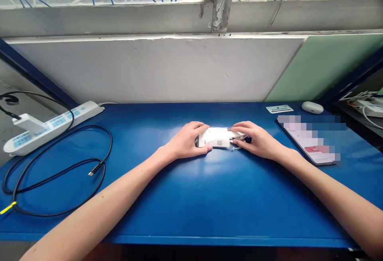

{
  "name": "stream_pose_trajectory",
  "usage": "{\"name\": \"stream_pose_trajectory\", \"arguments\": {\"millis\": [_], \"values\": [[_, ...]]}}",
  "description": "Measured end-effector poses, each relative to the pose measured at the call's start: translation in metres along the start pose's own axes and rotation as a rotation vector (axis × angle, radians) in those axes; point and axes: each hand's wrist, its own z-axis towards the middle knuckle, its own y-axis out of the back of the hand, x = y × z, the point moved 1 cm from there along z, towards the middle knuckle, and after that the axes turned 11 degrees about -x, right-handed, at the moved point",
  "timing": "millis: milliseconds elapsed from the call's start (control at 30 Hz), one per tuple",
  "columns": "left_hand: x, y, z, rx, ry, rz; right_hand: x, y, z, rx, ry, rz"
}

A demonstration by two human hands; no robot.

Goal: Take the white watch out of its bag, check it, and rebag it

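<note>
A small clear plastic packet with a white printed label (214, 137) lies on the blue table in front of me. Dark ends show at both sides of it, and what is inside cannot be made out. My left hand (191, 140) grips its left end, thumb along the near edge and fingers along the far edge. On the opposite end, my right hand (255, 139) has its fingers and thumb closed around the crinkled, see-through part of the packet.
On the left, a white power strip (56, 122) carries a white charger plug (30, 124). A coiled black cable (64, 166) lies before it. To the right are a phone (311, 145), a printed card (279, 109) and a white rounded case (312, 107). A panel wall (167, 69) stands behind.
</note>
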Motion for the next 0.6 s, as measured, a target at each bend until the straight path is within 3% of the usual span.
{"name": "stream_pose_trajectory", "arguments": {"millis": [333,600], "values": [[0.002,-0.003,0.001,-0.040,-0.004,0.034,-0.015,0.007,0.002,-0.010,-0.079,-0.002],[0.002,-0.005,0.000,-0.035,-0.048,0.070,-0.022,0.006,0.002,-0.225,-0.241,0.155]]}}
